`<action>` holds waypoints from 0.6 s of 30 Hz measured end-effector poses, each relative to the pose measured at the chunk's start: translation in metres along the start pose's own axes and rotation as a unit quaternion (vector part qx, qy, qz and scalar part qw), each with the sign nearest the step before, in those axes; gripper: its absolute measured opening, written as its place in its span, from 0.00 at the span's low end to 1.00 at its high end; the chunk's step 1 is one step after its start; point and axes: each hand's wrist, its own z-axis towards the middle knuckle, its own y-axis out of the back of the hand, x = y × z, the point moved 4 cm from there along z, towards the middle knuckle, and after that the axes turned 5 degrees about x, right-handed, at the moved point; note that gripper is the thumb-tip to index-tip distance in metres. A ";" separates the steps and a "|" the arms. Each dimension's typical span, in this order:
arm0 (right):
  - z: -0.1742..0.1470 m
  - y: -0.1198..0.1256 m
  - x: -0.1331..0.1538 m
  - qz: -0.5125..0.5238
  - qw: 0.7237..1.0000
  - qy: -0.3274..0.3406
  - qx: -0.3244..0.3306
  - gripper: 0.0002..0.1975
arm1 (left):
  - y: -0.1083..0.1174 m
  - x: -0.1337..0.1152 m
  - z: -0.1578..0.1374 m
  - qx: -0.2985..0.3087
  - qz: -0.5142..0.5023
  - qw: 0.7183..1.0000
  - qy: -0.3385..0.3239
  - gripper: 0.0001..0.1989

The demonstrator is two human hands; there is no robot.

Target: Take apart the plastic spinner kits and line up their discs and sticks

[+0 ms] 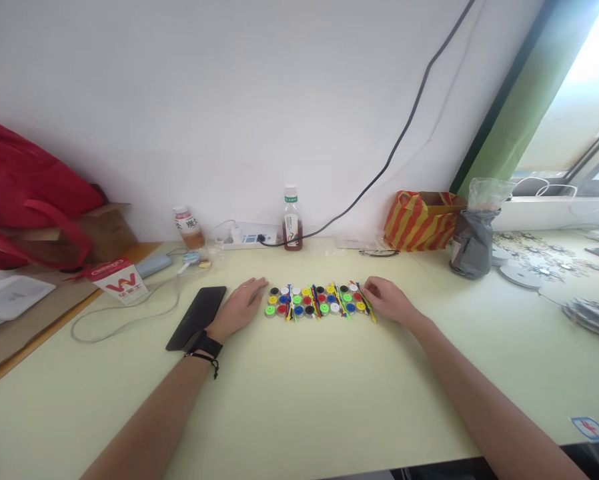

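discs [307,301]: three coloured rows on the table [299,387]
sticks [315,303]: thin clusters across the rows
left hand [238,308]: beside discs' left end, your fingers extended
right hand [387,300]: your fingers curled narrow at rightmost sticks; can't tell if gripping

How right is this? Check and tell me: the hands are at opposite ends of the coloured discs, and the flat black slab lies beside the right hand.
One slip: the head view shows the flat black slab beside the left hand, not the right hand. The rest is right.
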 end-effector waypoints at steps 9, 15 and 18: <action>0.001 -0.003 0.000 0.001 1.000 -0.002 -0.009 0.05 | 0.000 -0.002 0.000 -0.003 -0.005 1.000 -0.003 0.25; 0.002 0.001 -0.002 0.002 1.000 0.000 -0.014 0.07 | 0.000 -0.002 0.000 0.005 0.004 1.000 0.003 0.26; 0.002 0.009 -0.009 -0.015 0.998 -0.029 -0.048 0.06 | 0.001 -0.002 0.000 0.006 0.005 1.000 0.004 0.26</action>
